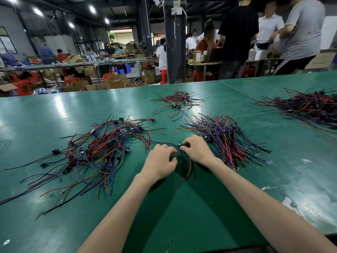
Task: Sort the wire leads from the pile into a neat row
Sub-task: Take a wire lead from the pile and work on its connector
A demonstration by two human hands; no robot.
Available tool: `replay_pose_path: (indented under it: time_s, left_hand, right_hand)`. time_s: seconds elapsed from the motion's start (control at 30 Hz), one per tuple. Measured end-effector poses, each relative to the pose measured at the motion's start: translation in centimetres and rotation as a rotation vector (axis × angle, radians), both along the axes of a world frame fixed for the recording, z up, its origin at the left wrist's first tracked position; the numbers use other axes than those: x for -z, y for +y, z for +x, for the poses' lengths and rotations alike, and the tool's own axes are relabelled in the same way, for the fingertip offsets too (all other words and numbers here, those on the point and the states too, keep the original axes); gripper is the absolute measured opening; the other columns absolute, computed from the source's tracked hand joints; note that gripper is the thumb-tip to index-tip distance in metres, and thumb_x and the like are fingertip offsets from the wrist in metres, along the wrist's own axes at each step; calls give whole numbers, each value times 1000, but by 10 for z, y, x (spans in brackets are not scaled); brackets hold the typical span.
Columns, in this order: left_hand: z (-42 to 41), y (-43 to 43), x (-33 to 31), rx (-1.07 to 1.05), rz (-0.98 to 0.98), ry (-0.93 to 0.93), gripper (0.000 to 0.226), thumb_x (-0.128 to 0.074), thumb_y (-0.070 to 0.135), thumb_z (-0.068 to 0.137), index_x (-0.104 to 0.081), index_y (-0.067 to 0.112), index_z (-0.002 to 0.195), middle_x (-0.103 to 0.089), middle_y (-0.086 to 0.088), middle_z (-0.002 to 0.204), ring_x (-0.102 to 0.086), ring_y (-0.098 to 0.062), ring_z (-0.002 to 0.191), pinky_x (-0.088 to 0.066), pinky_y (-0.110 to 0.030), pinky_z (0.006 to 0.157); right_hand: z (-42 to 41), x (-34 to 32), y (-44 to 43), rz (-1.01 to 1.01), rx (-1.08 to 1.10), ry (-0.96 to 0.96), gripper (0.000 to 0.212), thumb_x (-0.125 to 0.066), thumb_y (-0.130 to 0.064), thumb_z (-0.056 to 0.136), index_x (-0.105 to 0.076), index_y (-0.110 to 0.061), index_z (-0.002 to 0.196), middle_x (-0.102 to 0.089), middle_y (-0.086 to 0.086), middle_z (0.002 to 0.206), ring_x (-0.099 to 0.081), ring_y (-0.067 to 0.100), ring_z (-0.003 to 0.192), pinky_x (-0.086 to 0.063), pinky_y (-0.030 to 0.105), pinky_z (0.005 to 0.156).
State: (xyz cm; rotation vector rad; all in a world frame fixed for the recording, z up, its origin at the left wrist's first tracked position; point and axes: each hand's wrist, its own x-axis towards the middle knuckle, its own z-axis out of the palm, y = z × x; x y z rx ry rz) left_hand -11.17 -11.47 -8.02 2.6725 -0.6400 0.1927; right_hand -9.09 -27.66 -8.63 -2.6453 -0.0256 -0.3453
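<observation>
A loose tangled pile of red, blue and black wire leads with small circuit boards spreads over the green table's left half. To the right lies a tidier row of leads, their boards lined up and wires fanned out. Between them my right hand pinches one wire lead by its small board, and the lead's red, blue and black wires hang down toward me. My left hand sits just left of it with fingers curled close to the same lead; one black wire runs from there back to the pile.
A small heap of leads lies further back on the green table, and a large heap lies at the far right. Beyond the table's far edge stand a pillar, cardboard boxes, red stools and several people at other benches.
</observation>
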Motion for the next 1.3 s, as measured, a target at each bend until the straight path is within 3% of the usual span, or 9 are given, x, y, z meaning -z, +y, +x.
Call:
replay_pose_path:
  time_s: [0.17,0.23,0.4,0.53,0.6,0.7,0.77,0.9,1.3]
  left_hand:
    - [1,-7,11,183,105,-23,42,-40,41,97,-43,37,139,-37,16,147,-29,-14,132,-22,-38,103]
    - [3,-8,14,182,200,-42,42,-33,45,99,-41,38,140,-36,19,148,-30,-13,132,-22,-40,104]
    - [14,10,13,-124,320,-33,49,-24,50,99,-43,24,136,-33,7,151,-28,-18,137,-18,-49,108]
    - [17,20,12,-261,250,-67,47,-25,46,100,-52,15,124,-43,1,143,-31,-20,132,-22,-45,103]
    - [17,16,10,-276,85,-112,44,-30,44,100,-58,17,120,-51,1,135,-36,-22,126,-25,-41,99]
    - [17,8,1,-197,-425,-5,34,-47,36,98,-70,11,106,-68,-9,103,-54,-23,98,-39,-34,87]
    - [15,7,-4,-169,-712,75,25,-58,26,94,-72,6,94,-67,-6,79,-54,-17,76,-41,-29,74]
    - [16,9,-9,-235,-1180,378,14,-64,6,88,-65,-1,100,-60,-3,68,-51,-10,62,-41,-19,58]
    - [14,14,-22,-158,-1651,766,13,-55,-5,89,-60,7,86,-71,-1,64,-60,-5,48,-48,-13,47]
  right_hand:
    - [4,-9,-1,373,154,-46,22,-58,-23,90,-70,-4,87,-68,9,85,-58,23,82,-41,29,78]
    - [3,-12,-1,584,169,-15,22,-60,-19,89,-66,-4,73,-62,8,68,-57,24,67,-49,38,76]
    - [-1,-11,3,891,152,82,30,-62,-10,86,-56,-7,57,-55,8,56,-49,14,43,-44,24,43]
    - [-3,-12,9,1025,83,140,20,-60,-8,90,-56,-4,71,-55,10,61,-49,15,46,-44,23,43]
    - [-6,-12,16,1095,26,178,19,-58,-7,93,-55,-4,73,-55,10,65,-50,15,49,-46,21,43]
    - [-14,-17,26,1197,-82,270,19,-55,-6,95,-56,-4,76,-56,10,67,-53,9,44,-48,19,43]
    - [-19,-20,31,1212,-146,320,17,-53,-5,95,-58,-5,79,-58,10,68,-55,7,44,-50,19,45]
    - [-27,-23,39,1197,-241,350,15,-51,-1,95,-57,-4,83,-58,12,69,-58,8,44,-52,20,48]
    - [-33,-27,43,1008,-219,368,16,-48,2,92,-53,-7,80,-56,14,67,-53,19,51,-51,25,46]
